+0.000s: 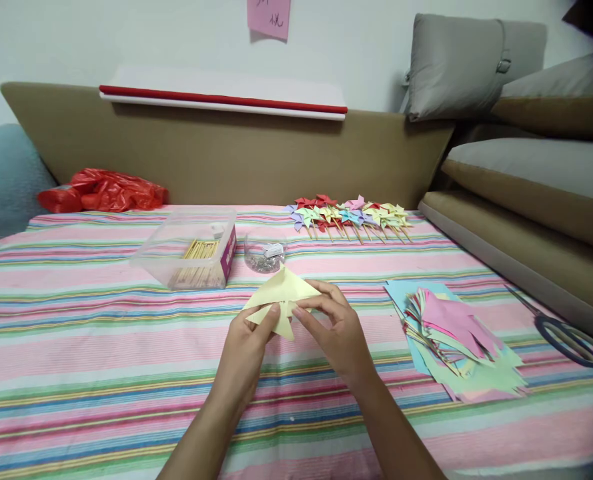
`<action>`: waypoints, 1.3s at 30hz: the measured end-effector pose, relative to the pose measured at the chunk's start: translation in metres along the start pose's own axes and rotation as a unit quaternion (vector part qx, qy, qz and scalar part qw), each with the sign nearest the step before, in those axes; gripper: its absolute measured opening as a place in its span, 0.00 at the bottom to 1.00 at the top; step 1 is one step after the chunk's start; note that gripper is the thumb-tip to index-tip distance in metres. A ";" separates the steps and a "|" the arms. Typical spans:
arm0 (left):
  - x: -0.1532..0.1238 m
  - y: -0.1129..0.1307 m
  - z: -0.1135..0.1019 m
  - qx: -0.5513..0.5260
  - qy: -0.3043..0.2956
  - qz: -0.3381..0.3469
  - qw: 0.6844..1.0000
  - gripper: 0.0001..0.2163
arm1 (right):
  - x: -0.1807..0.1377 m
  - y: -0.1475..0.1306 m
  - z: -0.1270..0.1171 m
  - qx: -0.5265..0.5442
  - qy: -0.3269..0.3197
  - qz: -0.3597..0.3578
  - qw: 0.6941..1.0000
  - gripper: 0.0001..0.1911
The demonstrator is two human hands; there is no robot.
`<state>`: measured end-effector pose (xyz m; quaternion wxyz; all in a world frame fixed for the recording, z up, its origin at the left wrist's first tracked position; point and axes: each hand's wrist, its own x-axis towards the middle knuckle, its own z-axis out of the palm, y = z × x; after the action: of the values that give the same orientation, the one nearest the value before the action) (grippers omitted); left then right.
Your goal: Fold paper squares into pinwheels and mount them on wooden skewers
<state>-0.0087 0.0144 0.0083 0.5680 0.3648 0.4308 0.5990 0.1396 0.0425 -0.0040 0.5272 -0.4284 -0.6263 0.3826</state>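
Observation:
Between my two hands, above the striped cloth, is a pale yellow piece of paper (pixel 282 288) with cuts in it and pointed corners. My left hand (pixel 249 343) pinches its lower left part, the thumb lying on top. My right hand (pixel 337 330) grips the paper's right side between thumb and fingers. Just beyond the paper stands a round clear tub (pixel 265 252) with small metal pieces and a white label inside. To its left, a clear plastic box (pixel 159 250) holds wooden sticks (pixel 201 260). Some fingertips are hidden behind the paper.
Finished paper pinwheels (pixel 351 215) on sticks lie at the back. On the right are a stack of cut coloured papers (pixel 461 340) and dark-handled scissors (pixel 563 333). A red plastic bag (pixel 106 190) lies back left. Grey cushions (pixel 536 170) border the right side of the striped cloth (pixel 101 360).

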 end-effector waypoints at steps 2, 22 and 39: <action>-0.001 -0.001 0.000 0.006 0.003 0.003 1.000 0.17 | 0.001 0.001 0.002 0.051 0.009 0.031 0.998 0.04; -0.002 -0.007 0.002 0.022 -0.019 0.002 1.000 0.17 | 0.000 0.002 0.009 0.084 0.008 0.070 0.994 0.07; -0.001 -0.008 0.004 0.053 0.019 0.026 0.998 0.18 | -0.003 -0.002 0.017 0.075 0.036 0.047 0.995 0.05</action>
<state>-0.0019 0.0141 0.0024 0.5236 0.3938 0.4636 0.5965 0.1223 0.0390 -0.0057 0.5611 -0.4303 -0.5555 0.4375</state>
